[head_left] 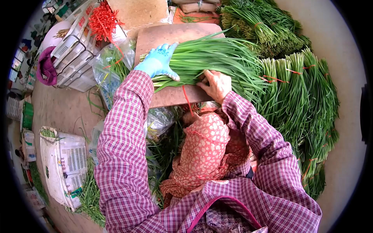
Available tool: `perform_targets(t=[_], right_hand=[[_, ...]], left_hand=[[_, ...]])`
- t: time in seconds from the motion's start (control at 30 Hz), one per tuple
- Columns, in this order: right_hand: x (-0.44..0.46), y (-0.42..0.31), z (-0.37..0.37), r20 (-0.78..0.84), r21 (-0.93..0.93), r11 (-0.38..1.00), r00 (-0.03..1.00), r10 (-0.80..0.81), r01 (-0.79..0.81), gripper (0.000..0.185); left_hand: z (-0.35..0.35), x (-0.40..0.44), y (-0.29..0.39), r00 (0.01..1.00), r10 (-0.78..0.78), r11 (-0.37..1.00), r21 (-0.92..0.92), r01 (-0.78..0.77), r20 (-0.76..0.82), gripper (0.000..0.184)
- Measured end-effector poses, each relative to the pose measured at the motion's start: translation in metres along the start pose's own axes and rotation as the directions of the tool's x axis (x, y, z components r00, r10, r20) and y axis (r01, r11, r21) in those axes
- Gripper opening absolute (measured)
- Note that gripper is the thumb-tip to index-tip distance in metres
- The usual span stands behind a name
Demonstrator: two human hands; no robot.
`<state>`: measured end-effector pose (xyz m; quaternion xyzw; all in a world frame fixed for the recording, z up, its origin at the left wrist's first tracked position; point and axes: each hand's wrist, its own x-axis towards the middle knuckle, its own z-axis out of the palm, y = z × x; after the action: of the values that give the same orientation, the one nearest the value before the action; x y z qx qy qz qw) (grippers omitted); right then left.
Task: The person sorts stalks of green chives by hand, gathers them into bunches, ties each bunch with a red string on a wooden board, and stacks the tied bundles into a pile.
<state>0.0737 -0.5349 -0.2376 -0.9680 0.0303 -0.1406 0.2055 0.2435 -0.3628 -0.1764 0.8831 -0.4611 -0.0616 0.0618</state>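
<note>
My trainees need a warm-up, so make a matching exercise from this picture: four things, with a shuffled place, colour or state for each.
Things:
1. Left hand
2. Right hand
3. Red strand cluster
4. Green leaves at the hands

Descriptions:
A. Bare, at the leaves' near edge
B. Lying across the board
C. Covered by a light blue glove
D. Near the picture's upper left

Pairs: 1-C; 2-A; 3-D; 4-B

Bright, soft light casts faint shadows, while fisheye distortion curves the edges into black corners
</note>
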Motion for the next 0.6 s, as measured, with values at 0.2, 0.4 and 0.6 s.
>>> perform_targets(t=[0.2,0.4,0.6], right_hand=[[0.013,0.002,0.0,-0.06,-0.052,0.999,0.998,-0.001,-0.002,0.022],[0.01,-0.004,-0.015,0.005,-0.064,0.998,1.0,0.013,-0.013,0.025],[0.001,-0.053,-0.023,0.057,0.0,0.979,0.977,-0.205,0.205,0.027]], left_hand=[[0.004,0.005,-0.004,1.0,0.013,0.999,0.029,-0.014,0.013,0.124],[0.004,0.007,-0.006,1.0,-0.002,1.0,0.031,0.001,0.017,0.118],[0.002,0.006,-0.003,1.0,-0.011,1.0,0.03,0.01,0.023,0.113]])
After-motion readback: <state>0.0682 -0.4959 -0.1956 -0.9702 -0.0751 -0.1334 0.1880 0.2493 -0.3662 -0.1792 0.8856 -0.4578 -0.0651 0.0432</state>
